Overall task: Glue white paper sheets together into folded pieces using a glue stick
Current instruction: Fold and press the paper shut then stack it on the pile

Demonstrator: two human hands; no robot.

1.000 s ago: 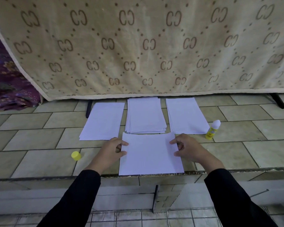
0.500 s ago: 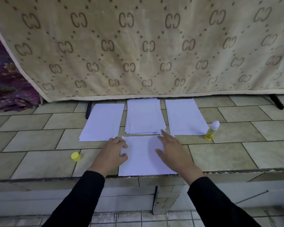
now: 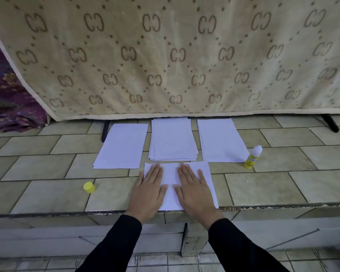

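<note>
- At the near edge of the tiled ledge, about midway along it, a white sheet lies flat with its near border right on the lip.
- Left hand lies palm down on the left part of that sheet, fingers straight and close together, gripping nothing; its outer side runs past the sheet's left border onto the tile.
- Right hand lies the same way on the right part, fingers straight and slightly spread, pressing flat and holding nothing.
- A bare strip of paper shows between the two hands; the thumbs nearly meet across it.
- Black sleeves cover both forearms.
- Toward the far edge three lots of white paper sit in a row: a left stack angled a little, a middle stack with fanned edges, and a right stack.
- The middle stack's near border lies just beyond the pressed sheet.
- The glue stick, yellow with its white tip exposed, stands upright just beside the right stack's near right corner.
- Its yellow cap sits on the tile to the left of the left hand, well apart from the stick.
- A beige patterned cloth hangs behind the far edge, with purple fabric at the far left corner.
</note>
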